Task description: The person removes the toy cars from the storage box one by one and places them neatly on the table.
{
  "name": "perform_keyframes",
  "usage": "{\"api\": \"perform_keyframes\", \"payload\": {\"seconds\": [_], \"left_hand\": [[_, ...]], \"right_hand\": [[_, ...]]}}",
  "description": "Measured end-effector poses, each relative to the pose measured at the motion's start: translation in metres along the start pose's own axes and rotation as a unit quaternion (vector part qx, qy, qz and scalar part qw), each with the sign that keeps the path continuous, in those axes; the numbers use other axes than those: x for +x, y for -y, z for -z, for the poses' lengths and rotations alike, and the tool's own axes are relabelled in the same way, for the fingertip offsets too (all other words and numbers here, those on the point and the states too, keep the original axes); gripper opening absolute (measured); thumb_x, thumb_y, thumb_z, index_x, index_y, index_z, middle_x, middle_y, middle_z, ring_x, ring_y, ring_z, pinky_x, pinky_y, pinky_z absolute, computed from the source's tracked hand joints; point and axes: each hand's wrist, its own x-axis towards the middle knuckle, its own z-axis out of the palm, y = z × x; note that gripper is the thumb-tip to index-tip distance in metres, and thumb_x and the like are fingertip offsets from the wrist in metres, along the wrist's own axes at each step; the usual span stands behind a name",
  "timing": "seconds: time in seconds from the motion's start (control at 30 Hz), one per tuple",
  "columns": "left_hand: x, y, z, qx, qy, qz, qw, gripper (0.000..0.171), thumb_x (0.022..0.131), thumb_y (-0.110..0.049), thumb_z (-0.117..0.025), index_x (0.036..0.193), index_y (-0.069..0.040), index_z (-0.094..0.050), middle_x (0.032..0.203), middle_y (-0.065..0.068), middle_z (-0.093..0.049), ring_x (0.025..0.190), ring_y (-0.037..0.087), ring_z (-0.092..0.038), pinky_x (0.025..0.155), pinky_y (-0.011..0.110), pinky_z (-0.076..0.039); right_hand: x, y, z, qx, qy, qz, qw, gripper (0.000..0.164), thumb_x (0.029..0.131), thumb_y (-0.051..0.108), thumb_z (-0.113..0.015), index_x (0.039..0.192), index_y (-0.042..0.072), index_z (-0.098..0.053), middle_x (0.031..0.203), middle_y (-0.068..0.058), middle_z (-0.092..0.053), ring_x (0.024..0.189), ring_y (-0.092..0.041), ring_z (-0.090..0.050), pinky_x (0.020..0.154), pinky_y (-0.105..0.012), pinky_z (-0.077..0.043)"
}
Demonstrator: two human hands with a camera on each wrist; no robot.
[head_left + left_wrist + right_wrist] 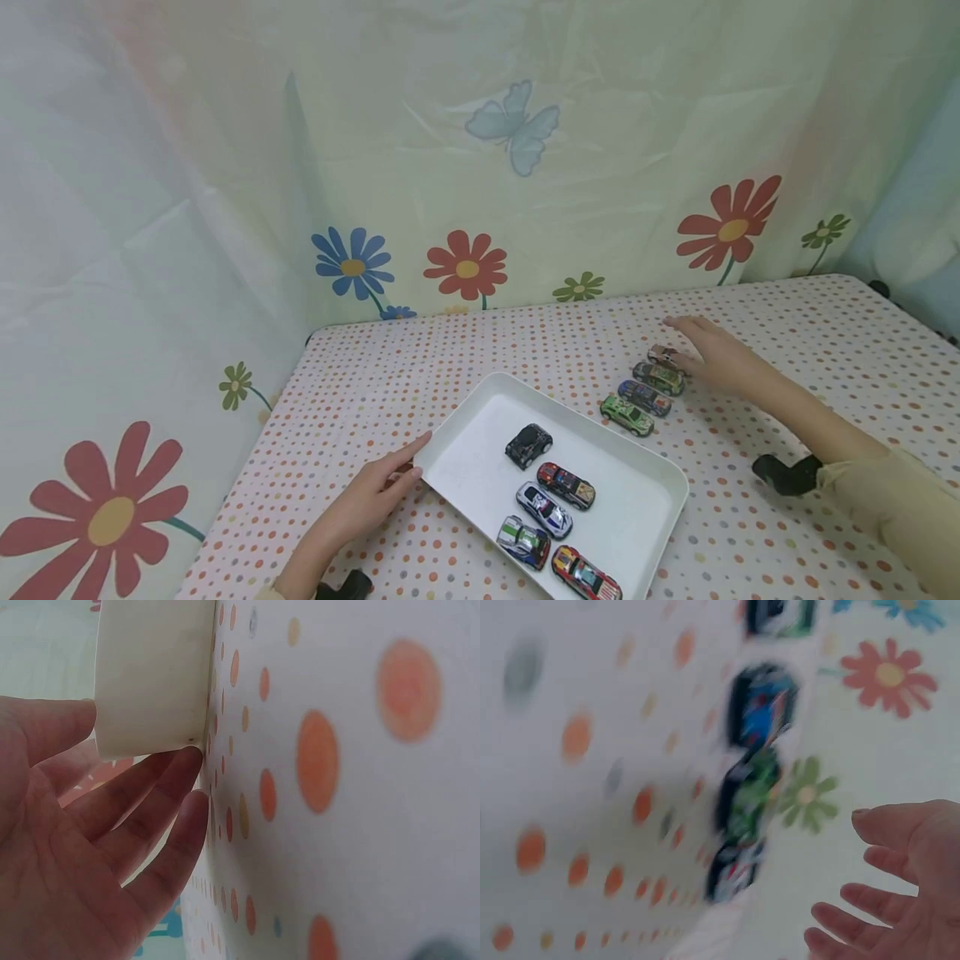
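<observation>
A white tray (480,400) lies on the dotted tablecloth, with several toy cars in its lower half, among them a black car (529,446) and a red-and-yellow car (587,573). My left hand (369,492) is at the tray's left corner. In the left wrist view its fingertips (189,754) touch the tray's outer wall (154,682), thumb near the rim. To the right of the tray, more toy cars stand in a slanting row, a light green car (627,414) nearest. Over the far end of this row, my right hand (720,358) hovers with fingers spread, partly covering a brown car (663,354).
The spotted tablecloth (360,375) covers the table, whose far edge meets a flowered curtain (600,167). A black wrist strap piece (787,475) shows below the right forearm, another (347,586) by the left wrist.
</observation>
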Motion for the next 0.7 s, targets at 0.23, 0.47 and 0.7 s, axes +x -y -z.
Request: {"api": "perform_keyframes", "payload": {"seconds": [0.23,0.47,0.7], "left_hand": [[0.000,0.000,0.002,0.024,-0.006,0.000,0.9997,0.049,0.099,-0.027,-0.049,0.145,-0.016,-0.037,0.131,0.012,-0.052,0.100,0.020,-0.059,0.078,0.032,-0.049],[0.000,-0.001,0.001,0.023,-0.006,-0.002,0.9997,0.049,0.099,-0.025,-0.050,0.145,-0.018,-0.037,0.139,0.012,-0.043,0.105,0.022,-0.057,0.080,0.033,-0.048],[-0.001,-0.001,0.000,0.011,-0.005,-0.008,0.9999,0.049,0.098,-0.024,-0.050,0.145,-0.017,-0.037,0.141,0.012,-0.041,0.105,0.023,-0.058,0.078,0.032,-0.049]], "right_hand": [[-0.038,0.060,-0.003,0.037,-0.067,0.105,0.992,0.051,0.085,0.002,-0.066,0.132,-0.004,-0.046,0.128,-0.028,-0.046,0.116,-0.045,-0.044,0.088,-0.056,-0.040],[-0.061,0.101,-0.033,0.030,-0.057,0.204,0.977,0.036,0.084,0.006,-0.069,0.119,0.008,-0.062,0.115,-0.009,-0.062,0.102,-0.026,-0.059,0.080,-0.040,-0.050],[-0.071,0.115,-0.054,0.029,-0.028,0.316,0.948,0.045,0.083,0.011,-0.071,0.126,0.008,-0.058,0.113,-0.003,-0.061,0.097,-0.018,-0.060,0.075,-0.031,-0.052]]}}
